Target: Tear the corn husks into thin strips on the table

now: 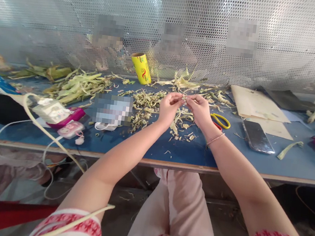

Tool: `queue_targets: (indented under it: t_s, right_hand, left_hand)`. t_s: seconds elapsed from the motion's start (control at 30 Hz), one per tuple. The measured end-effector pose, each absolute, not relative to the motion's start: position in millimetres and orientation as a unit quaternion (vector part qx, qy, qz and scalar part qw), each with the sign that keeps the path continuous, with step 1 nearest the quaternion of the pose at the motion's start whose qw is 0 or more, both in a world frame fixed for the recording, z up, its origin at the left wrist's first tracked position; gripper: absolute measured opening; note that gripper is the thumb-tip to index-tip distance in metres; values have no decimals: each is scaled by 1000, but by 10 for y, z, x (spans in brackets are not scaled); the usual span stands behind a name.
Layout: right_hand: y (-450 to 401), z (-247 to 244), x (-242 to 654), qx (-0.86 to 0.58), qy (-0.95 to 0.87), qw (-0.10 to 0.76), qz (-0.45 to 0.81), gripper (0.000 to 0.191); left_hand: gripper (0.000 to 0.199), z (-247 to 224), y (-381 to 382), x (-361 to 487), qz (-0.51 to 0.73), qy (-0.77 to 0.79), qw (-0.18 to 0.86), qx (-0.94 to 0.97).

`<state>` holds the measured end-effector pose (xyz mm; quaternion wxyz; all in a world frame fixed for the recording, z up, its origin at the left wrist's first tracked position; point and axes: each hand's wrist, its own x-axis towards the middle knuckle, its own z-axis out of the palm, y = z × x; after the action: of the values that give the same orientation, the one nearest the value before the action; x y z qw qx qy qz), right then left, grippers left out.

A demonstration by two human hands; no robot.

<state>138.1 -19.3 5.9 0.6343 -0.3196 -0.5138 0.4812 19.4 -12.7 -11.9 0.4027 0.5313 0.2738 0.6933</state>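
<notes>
My left hand (170, 105) and my right hand (198, 107) meet fingertip to fingertip above the blue table. Between them they pinch a small pale green plant piece (184, 98), partly covered by the fingers. Below and to the left lies a spread of short, curled, dried plant pieces (144, 106). More small scraps (184, 125) lie under my hands. Beside my right wrist rests a pair of scissors with yellow and red handles (221, 120), its blades hidden.
Long pale stalks (83, 85) are heaped at the left. A yellow cardboard tube (141, 68) stands tilted near the perforated metal wall (205, 19). At right lie a phone (258, 137) and brown cardboard (259, 104). White cables (0, 134) hang over the left table edge.
</notes>
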Motion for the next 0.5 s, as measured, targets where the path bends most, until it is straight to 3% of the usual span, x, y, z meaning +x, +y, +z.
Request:
queue_targets:
  t_s: [0.3, 0.5]
  right_hand:
    - [-155, 68, 1389, -338, -497, 639, 479, 18]
    - [-154, 40, 1382, -327, -514, 641, 467, 24]
  left_hand:
    - [15, -121, -115, 220, 682, 293, 475, 473]
    - [11, -153, -62, 210, 662, 285, 526, 451]
